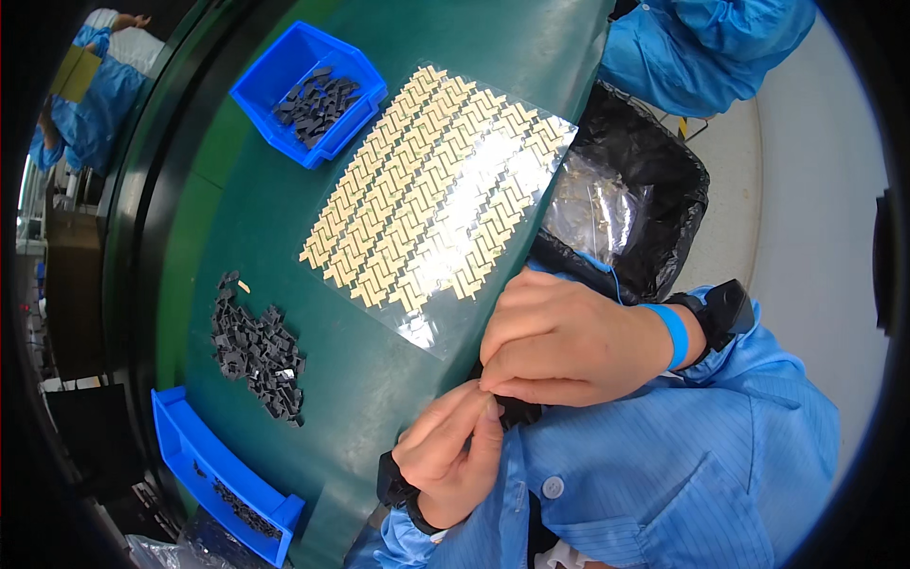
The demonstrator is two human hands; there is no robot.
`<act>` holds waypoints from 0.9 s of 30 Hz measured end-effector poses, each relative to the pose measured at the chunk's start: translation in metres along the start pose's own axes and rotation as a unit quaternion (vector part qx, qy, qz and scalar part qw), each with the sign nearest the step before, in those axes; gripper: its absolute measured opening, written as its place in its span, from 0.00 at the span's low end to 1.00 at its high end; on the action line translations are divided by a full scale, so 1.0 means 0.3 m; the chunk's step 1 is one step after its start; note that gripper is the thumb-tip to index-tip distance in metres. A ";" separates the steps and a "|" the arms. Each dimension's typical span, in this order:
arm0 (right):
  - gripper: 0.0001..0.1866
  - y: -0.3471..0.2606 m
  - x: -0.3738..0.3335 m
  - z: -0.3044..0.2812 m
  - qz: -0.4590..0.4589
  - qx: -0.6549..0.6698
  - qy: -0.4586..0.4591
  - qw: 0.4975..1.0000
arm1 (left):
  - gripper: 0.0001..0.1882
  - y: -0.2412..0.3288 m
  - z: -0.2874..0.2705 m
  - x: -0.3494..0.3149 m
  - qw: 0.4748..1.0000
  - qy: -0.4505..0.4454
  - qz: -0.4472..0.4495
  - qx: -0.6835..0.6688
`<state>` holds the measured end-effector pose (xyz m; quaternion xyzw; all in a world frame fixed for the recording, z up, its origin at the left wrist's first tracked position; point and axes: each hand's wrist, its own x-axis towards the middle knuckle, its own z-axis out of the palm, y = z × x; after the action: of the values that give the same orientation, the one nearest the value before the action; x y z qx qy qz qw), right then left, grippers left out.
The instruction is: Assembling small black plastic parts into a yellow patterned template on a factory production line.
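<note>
At the table's near edge, my left hand (450,455) and my right hand (578,341) meet fingertip to fingertip. Both are closed in a pinch; whatever lies between the fingers is too small or hidden to make out. Just beyond them is a clear sheet (417,332) bearing rows of pale yellow, angular stickers (389,190), with glare across its right part. To the left, a loose pile of small dark grey rectangular pieces (256,351) lies on the green table mat (351,408). More such pieces (318,104) fill part of a blue bin (275,71) at the back.
A second blue bin (213,465) with small dark pieces stands at the lower left. Beyond the table's right edge is a black-lined waste bin (678,190) holding clear plastic. Co-workers' blue sleeves (701,47) show at the top right and far left (95,114).
</note>
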<state>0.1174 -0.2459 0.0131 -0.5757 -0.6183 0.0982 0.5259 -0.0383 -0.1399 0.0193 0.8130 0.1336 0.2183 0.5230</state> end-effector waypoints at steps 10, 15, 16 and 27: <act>0.05 0.003 -0.046 -0.075 0.206 0.235 -0.071 0.947 | 0.05 -0.002 0.003 0.012 0.999 -0.047 0.000 -0.022; 0.04 0.090 -0.168 -0.255 0.235 -0.383 0.049 0.892 | 0.06 -0.001 -0.018 0.003 0.969 -0.006 -0.128 -0.213; 0.04 0.126 -0.211 -0.280 0.263 -0.448 0.038 0.854 | 0.06 0.005 -0.018 0.005 0.953 0.007 -0.159 -0.259; 0.08 -0.021 0.016 0.088 0.113 0.226 0.094 0.963 | 0.12 -0.001 0.002 -0.011 0.947 0.115 -0.137 -0.266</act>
<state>0.0946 -0.2313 0.0089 -0.5146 -0.4581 0.2399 0.6839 -0.0408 -0.1416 0.0182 0.5876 0.2405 0.2641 0.7261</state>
